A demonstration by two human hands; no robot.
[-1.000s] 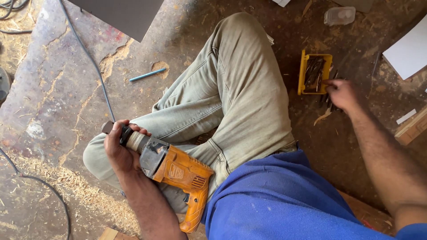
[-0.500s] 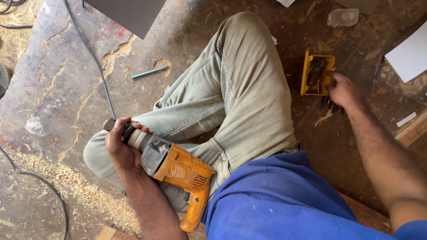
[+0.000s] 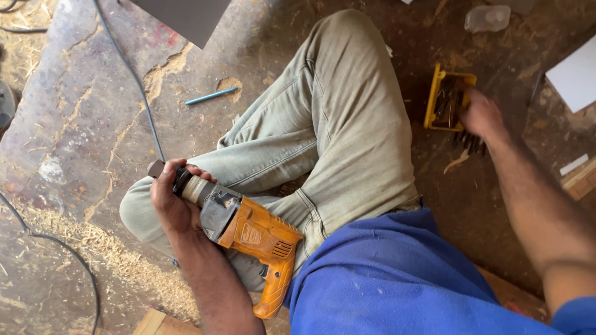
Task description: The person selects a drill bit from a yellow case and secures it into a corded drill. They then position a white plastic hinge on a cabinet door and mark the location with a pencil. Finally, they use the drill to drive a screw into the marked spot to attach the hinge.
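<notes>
My left hand grips the front chuck end of an orange power drill that rests on my lap, its handle pointing down toward me. My right hand reaches out to the right and sits at the edge of a small yellow box holding several dark drill bits; the hand is blurred and its fingers dip toward the bits. Whether it holds a bit cannot be told. A few dark bits lie on the floor just below that hand. I sit cross-legged in pale trousers.
A blue pencil lies on the cracked floor ahead. A black cable runs across the floor at left. A grey board is at the top, a clear plastic container top right, a white sheet at right, sawdust at left.
My right hand has moved up and left from beside the yellow box onto its edge. My left hand and the drill have stayed in place.
</notes>
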